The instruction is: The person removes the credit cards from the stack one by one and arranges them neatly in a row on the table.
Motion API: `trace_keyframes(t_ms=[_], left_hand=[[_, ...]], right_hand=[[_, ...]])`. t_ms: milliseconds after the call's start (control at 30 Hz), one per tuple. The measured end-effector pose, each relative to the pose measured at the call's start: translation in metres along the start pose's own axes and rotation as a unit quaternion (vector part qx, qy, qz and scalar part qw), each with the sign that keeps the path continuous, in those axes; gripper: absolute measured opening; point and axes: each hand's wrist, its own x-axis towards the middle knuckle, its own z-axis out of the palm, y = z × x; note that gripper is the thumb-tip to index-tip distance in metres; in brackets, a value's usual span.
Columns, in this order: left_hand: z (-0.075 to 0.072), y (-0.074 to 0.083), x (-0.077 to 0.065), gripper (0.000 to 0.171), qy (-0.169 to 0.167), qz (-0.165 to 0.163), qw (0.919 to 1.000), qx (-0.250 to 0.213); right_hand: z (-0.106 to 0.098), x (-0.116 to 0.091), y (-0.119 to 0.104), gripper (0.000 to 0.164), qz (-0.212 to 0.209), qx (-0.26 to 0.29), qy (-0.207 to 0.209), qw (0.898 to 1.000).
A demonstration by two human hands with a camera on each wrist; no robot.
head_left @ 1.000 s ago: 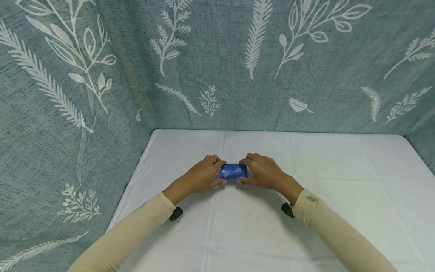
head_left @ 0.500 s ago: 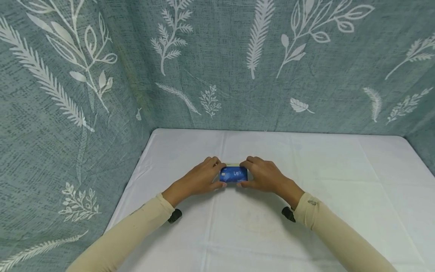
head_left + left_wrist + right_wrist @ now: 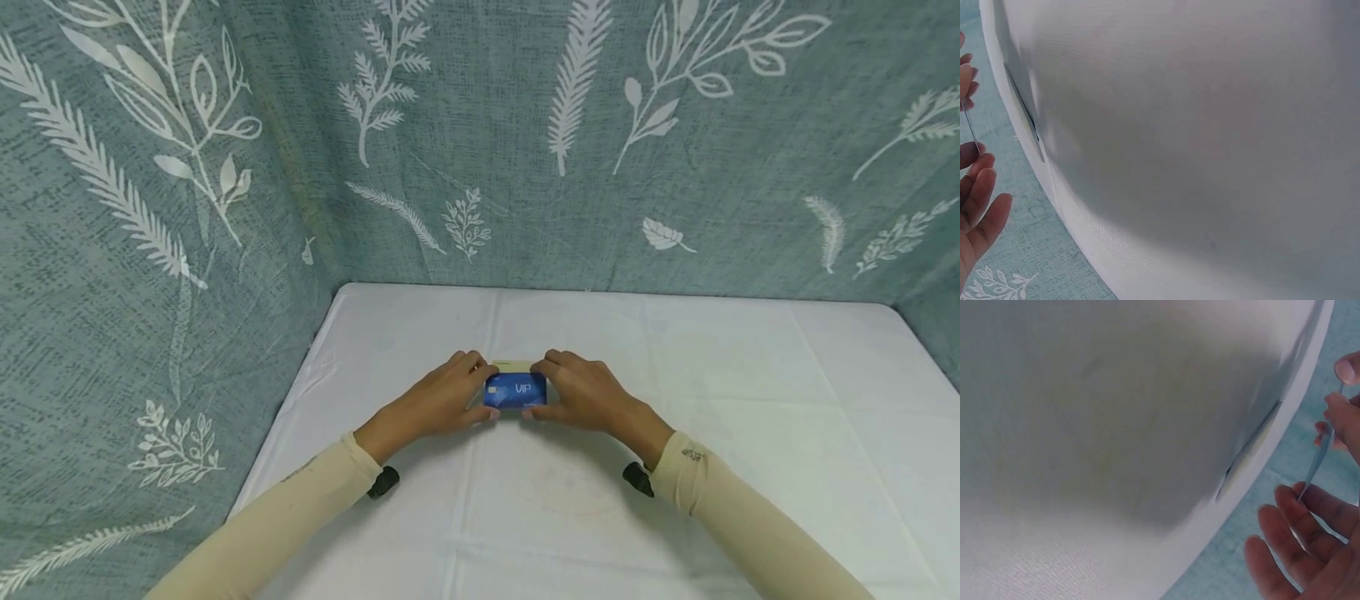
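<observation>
A blue card with "VIP" lettering and a gold chip point(image 3: 516, 390) is held level between both hands in the head view. My left hand point(image 3: 441, 393) pinches its left end between thumb and fingers; my right hand point(image 3: 588, 393) pinches the right end the same way. Both wrist views show the card point(image 3: 1319, 461) edge-on, raised off the table. Just beyond it in the head view, a strip of a flat cream-coloured thing point(image 3: 513, 366) shows, the rest hidden behind the card. The right wrist view shows this thin flat piece point(image 3: 1250, 450) lying on the table.
A white cloth covers the table point(image 3: 735, 417). Teal curtains with white leaf prints point(image 3: 510, 150) hang behind and at the left. Dark wrist-worn pieces point(image 3: 638, 479) stick out beneath the cream sleeves point(image 3: 277, 525).
Both hands have drawn the blue card slightly toward me, lower in the head view. The cream-coloured thing behind it has come into sight.
</observation>
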Motion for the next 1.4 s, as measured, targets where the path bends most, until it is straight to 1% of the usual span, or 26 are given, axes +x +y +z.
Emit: trace_keyframes(t_ms=[367,633,833,933,1167,1400], left_hand=[[0.001,0.001,-0.005,0.06,-0.002,0.006,1.0,0.004],[0.0,0.003,-0.009,0.061,-0.004,0.0,0.9999,0.01],[0.0,0.003,-0.01,0.062,0.001,0.005,0.9998,0.021],[-0.001,0.003,-0.011,0.062,0.002,0.005,0.9998,0.021],[-0.003,0.002,-0.015,0.062,-0.013,-0.001,0.9999,0.009],[-0.002,0.0,-0.018,0.061,-0.012,0.003,0.9999,0.011]], right_hand=[[0.004,-0.003,-0.003,0.064,-0.01,-0.006,0.016,1.0],[0.006,-0.005,-0.005,0.064,-0.016,-0.017,0.026,0.999],[0.005,-0.006,-0.008,0.062,-0.016,-0.021,0.035,0.999],[0.005,-0.006,-0.009,0.062,-0.014,-0.018,0.035,0.999],[0.005,-0.006,-0.013,0.062,-0.006,-0.008,0.02,1.0],[0.006,-0.006,-0.015,0.062,-0.009,-0.009,0.023,1.0]])
